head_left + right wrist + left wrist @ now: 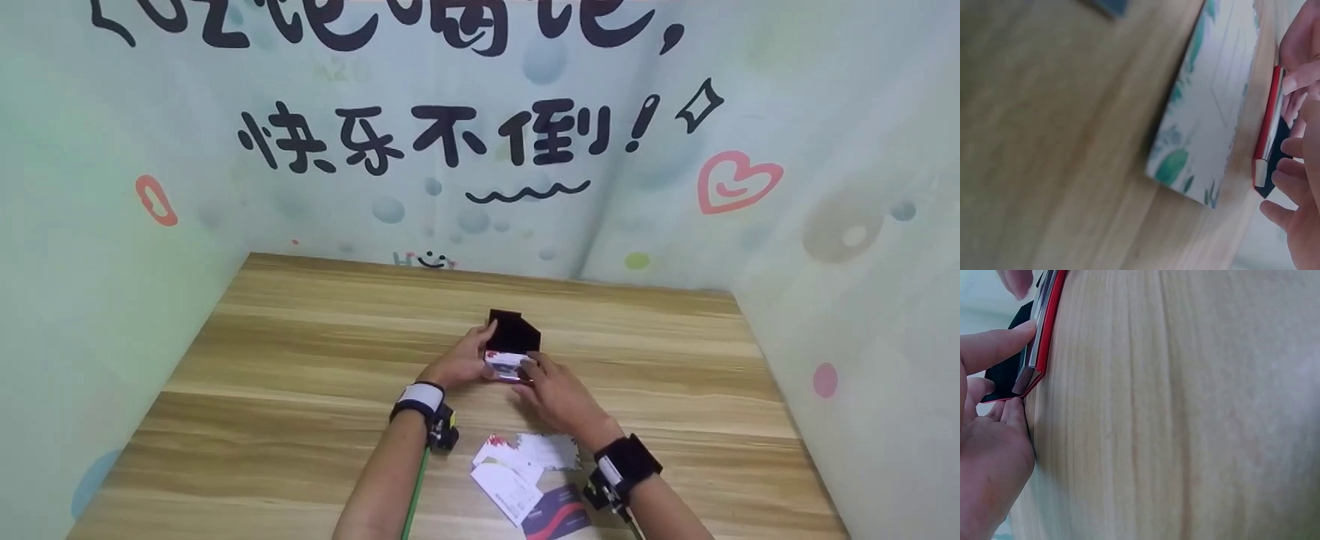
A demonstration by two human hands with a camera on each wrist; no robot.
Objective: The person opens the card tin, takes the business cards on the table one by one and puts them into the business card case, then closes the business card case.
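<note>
A card case (514,334) lies at the middle of the table with its black-lined flap raised toward the back. The left wrist view shows its red outer cover (1047,334) and a metal frame. Inside sits a white card (508,358) with a floral print. My left hand (459,364) grips the case's left side, thumb on the frame's edge and other fingers around the flap. At the case's right side, my right hand (562,394) reaches over the card with fingertips at its edge. Its fingers (1289,174) appear spread and loosely bent in the right wrist view.
Nearer the front lie several loose cards: a white one with green leaves (1202,129), one with red flowers (493,450), a plain white one (506,491) and a dark card with a red band (556,514). A printed curtain (420,210) hangs behind the wooden table (300,337).
</note>
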